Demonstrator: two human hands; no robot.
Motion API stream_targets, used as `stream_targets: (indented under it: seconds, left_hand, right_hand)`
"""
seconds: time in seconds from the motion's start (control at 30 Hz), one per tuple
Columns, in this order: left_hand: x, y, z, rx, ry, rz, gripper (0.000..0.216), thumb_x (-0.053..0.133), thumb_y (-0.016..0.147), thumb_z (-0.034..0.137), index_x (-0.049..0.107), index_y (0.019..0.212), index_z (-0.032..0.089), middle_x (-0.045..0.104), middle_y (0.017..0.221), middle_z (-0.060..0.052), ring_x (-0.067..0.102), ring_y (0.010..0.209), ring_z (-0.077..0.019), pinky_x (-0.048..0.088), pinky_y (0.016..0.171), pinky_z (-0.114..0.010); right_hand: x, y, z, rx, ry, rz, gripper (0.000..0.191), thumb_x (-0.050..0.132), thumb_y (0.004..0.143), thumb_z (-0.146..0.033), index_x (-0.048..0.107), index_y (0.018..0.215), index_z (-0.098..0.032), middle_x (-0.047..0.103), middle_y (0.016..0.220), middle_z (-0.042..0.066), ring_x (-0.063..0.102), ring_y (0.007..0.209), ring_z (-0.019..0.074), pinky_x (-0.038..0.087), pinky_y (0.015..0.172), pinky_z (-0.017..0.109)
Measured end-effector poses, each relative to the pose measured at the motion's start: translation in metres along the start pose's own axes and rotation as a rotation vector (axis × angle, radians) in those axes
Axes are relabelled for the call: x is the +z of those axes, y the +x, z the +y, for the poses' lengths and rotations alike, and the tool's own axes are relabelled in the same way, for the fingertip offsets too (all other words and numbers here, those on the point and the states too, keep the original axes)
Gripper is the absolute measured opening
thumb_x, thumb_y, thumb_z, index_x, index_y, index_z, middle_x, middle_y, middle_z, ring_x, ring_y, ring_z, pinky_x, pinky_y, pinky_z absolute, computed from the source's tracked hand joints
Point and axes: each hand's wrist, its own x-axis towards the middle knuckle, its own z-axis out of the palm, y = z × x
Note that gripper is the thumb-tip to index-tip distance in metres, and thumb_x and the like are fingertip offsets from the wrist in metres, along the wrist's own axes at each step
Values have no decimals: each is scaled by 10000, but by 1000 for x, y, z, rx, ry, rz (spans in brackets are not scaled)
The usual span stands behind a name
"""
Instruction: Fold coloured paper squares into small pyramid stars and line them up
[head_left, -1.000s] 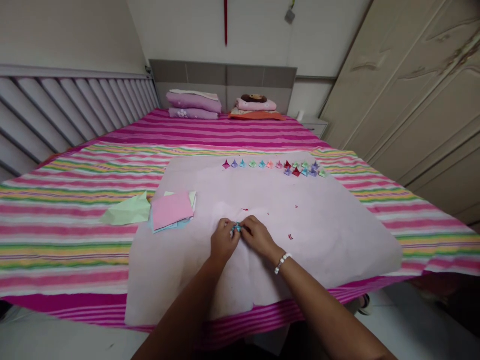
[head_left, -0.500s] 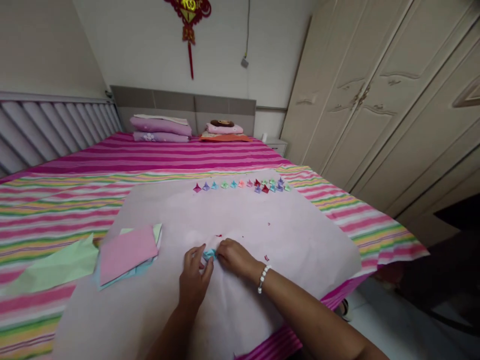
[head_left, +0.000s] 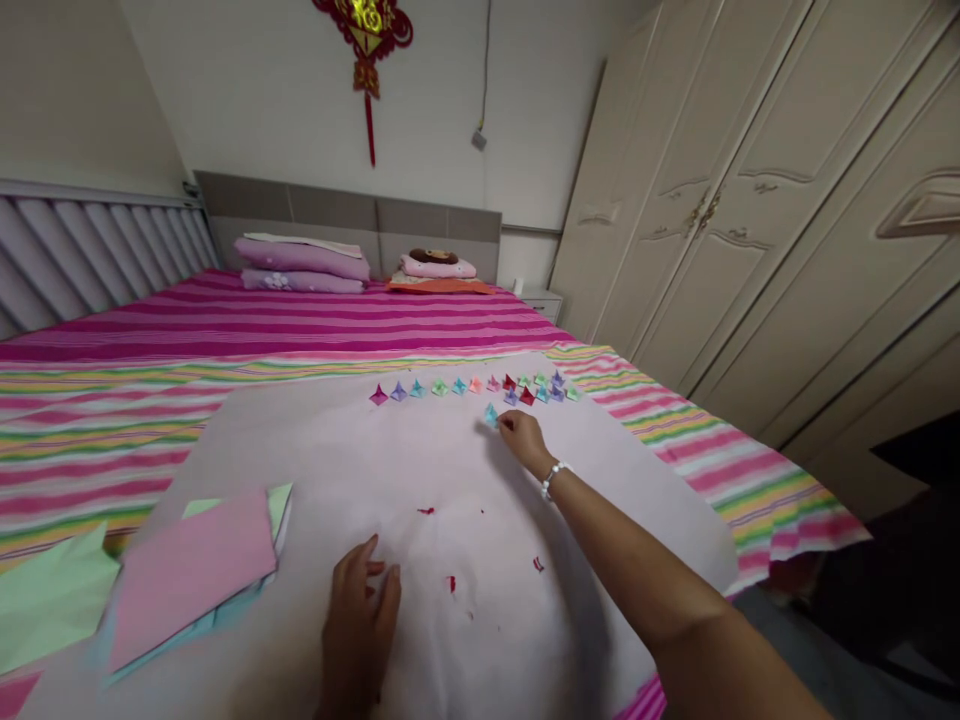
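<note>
My right hand (head_left: 523, 438) reaches forward over a pale pink paper sheet (head_left: 420, 470) on the bed and pinches a small folded blue paper piece (head_left: 491, 415). It hovers just short of a row of several small folded paper pieces (head_left: 472, 387) in many colours. A white bead bracelet (head_left: 553, 477) is on that wrist. My left hand (head_left: 361, 610) rests on the sheet near me, fingers loosely apart, holding nothing. A stack of square papers, pink on top (head_left: 191, 578), lies to its left.
A light green sheet (head_left: 49, 595) lies at the far left. Small red paper scraps (head_left: 451, 582) dot the sheet. The bed has a striped cover (head_left: 225, 340), pillows (head_left: 300, 262) at the headboard. Wardrobe doors (head_left: 750, 230) stand on the right.
Both hands were together on the blue piece near me. Now my right hand has carried it forward to the row, and my left hand has let go and stays behind. The view shifted right.
</note>
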Motion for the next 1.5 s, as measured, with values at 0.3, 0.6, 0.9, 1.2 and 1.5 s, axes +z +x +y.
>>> stream_targets:
  seconds: [0.3, 0.6, 0.9, 1.2, 1.5]
  left_hand:
    - [8, -4, -16, 7, 58, -27, 400, 478, 869, 417, 505, 1213, 215, 565, 1098, -81, 633, 866, -204, 566, 712, -357]
    - [9, -3, -23, 70, 90, -1, 372, 503, 847, 386, 555, 1161, 193, 606, 1066, -102, 665, 804, -201, 576, 657, -339]
    - [9, -2, -17, 12, 69, -8, 369, 491, 844, 393, 553, 1150, 197, 607, 1054, -107, 668, 786, -208, 572, 627, -340]
    - [6, -2, -9, 38, 71, 10, 347, 462, 852, 372, 532, 1147, 206, 606, 1045, -82, 662, 837, -206, 563, 681, -343]
    - [5, 1, -3, 36, 7, -2, 337, 470, 860, 265, 515, 1182, 178, 577, 1094, -91, 641, 884, -195, 554, 750, -366]
  right_hand:
    - [20, 59, 24, 186, -123, -55, 326, 574, 924, -328, 557, 1213, -177, 581, 1224, 90, 613, 1019, 222, 536, 845, 426]
    - [38, 79, 27, 274, -156, -93, 331, 576, 923, -321, 556, 1214, -165, 586, 1216, 94, 614, 1016, 227, 535, 844, 433]
    - [35, 72, 24, 223, -102, -34, 318, 571, 926, -328, 562, 1205, -174, 583, 1222, 93, 613, 1017, 220, 534, 849, 427]
    - [18, 2, -21, 23, 126, 57, 267, 525, 823, -132, 651, 1057, -159, 698, 877, 66, 644, 745, 199, 496, 714, 313]
    - [49, -176, -93, -398, 317, 14, 218, 480, 899, -167, 629, 1052, -210, 676, 1022, 94, 584, 960, 237, 485, 849, 392]
